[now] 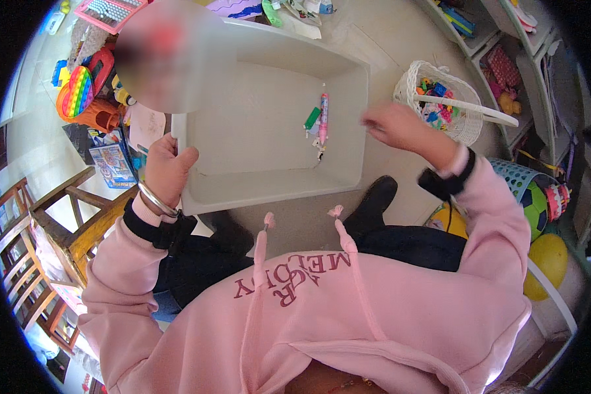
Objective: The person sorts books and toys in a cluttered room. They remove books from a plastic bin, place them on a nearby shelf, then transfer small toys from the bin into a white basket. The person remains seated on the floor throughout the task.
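My left hand grips the left rim of a large light-grey plastic bin, its thumb over the edge. Inside the bin, towards the right, lie a pink pen-like tube, a green block and some small white and black pieces. My right hand, slightly blurred, is between the bin's right rim and a white wicker basket. Its fingers are bent, and whether they hold anything is unclear. Small colourful toy pieces fill part of the basket.
A blurred area covers the bin's upper left corner. Grey shelves with toys stand at the upper right. A blue perforated basket, a green ball and a yellow balloon are at the right. Toys, a rainbow pop-it and wooden chairs are at the left.
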